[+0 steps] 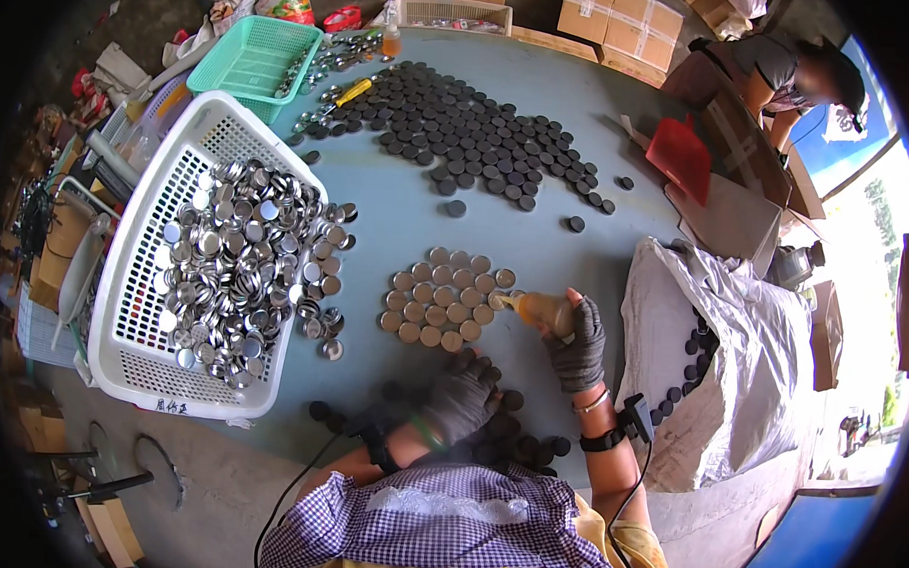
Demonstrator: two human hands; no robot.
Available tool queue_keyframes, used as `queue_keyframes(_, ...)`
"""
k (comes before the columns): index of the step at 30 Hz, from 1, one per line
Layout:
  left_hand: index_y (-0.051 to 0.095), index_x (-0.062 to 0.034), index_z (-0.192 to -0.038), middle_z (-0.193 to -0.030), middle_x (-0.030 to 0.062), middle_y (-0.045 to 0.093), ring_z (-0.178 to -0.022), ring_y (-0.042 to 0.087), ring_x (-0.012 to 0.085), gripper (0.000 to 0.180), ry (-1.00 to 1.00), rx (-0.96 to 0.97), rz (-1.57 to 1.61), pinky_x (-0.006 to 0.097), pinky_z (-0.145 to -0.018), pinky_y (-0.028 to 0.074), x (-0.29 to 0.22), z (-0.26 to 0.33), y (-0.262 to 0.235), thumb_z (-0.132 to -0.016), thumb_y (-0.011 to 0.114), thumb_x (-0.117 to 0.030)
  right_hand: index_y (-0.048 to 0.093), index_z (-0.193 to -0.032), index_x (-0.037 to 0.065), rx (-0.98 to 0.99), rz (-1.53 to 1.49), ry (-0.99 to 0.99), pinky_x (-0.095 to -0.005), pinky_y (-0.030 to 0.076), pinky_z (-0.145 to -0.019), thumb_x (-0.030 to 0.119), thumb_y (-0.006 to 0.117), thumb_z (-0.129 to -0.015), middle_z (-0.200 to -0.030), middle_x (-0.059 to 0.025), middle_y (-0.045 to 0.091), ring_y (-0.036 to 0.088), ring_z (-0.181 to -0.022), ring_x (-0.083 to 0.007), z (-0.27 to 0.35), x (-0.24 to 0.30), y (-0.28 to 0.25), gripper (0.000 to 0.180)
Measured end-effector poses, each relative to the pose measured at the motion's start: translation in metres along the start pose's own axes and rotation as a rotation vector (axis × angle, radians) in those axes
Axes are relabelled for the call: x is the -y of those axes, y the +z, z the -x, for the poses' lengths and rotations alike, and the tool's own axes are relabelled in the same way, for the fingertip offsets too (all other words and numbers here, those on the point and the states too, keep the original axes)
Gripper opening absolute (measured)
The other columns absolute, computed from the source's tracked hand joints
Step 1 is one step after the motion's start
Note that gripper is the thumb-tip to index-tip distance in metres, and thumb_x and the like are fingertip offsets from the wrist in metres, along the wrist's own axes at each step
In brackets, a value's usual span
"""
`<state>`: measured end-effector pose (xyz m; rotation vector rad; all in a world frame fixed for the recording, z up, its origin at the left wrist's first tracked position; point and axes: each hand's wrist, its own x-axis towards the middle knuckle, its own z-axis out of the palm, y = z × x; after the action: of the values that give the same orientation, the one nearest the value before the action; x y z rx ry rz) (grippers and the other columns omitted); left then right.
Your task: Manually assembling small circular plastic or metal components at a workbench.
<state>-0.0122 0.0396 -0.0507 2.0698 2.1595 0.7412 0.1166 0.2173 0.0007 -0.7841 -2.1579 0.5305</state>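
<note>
My right hand (578, 350), in a grey fingerless glove, grips a squeeze bottle (546, 312) of amber liquid. The bottle is tilted left, its narrow tip over the right edge of a cluster of round metal caps (442, 296) laid flat in close rows. Near the table's front edge, my gloved left hand (454, 399) has its fingers curled beside dark round discs (510, 400); what they hold, if anything, is hard to make out. More dark discs (521, 449) lie against the front edge, partly hidden by my left arm.
At left, a white perforated basket (117, 272) holds a heap of metal caps, some spilled past its right side. Many dark discs (460, 129) cover the far table, near a yellow-handled tool (354, 91). A green basket (244, 54), white sack (742, 364) and a co-worker (772, 80) by cardboard stand around.
</note>
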Motion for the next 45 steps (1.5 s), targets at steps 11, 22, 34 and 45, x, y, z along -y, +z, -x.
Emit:
queue_keyframes(11,0.062,-0.0075,-0.114,-0.124,0.0130,0.059,-0.126,0.048,0.0349,0.035,-0.067,0.145,0.001,0.046,-0.108,0.036,-0.004,-0.001,-0.010,-0.091,0.057,-0.033,0.054,-0.127,0.004,-0.025,0.026,0.002,-0.0402,0.051,-0.087,0.010,0.082,-0.068,-0.110,-0.0161,0.059,0.061,-0.099,-0.0342,0.005,0.001,-0.009,0.065)
queue_keyframes(22,0.060,-0.0103,-0.106,-0.116,0.0164,0.055,-0.116,0.049,0.0393,0.032,-0.008,-0.009,0.021,0.051,-0.094,0.044,0.000,0.002,0.000,-0.081,0.065,-0.031,0.053,-0.129,0.005,-0.025,0.017,-0.032,-0.0397,0.051,-0.086,0.008,0.082,-0.066,-0.109,-0.0148,0.059,0.061,-0.098,-0.0329,0.009,0.004,-0.005,0.070)
queue_keyframes(34,0.062,-0.0121,-0.103,-0.112,0.0135,0.056,-0.117,0.049,0.0367,0.027,0.022,-0.010,-0.016,0.051,-0.098,0.043,0.000,0.002,0.003,-0.084,0.063,-0.032,0.051,-0.130,0.003,-0.083,-0.029,-0.017,-0.0406,0.051,-0.088,0.009,0.081,-0.069,-0.110,-0.0157,0.060,0.061,-0.100,-0.0343,0.007,0.008,-0.009,0.068)
queue_keyframes(45,0.059,-0.0146,-0.104,-0.114,0.0099,0.055,-0.117,0.049,0.0341,0.027,-0.012,-0.024,0.041,0.050,-0.098,0.041,0.001,0.004,0.006,-0.083,0.063,-0.030,0.052,-0.129,0.005,-0.037,-0.066,-0.050,-0.0387,0.052,-0.087,0.012,0.082,-0.069,-0.109,-0.0147,0.063,0.064,-0.099,-0.0313,0.019,0.015,-0.002,0.068)
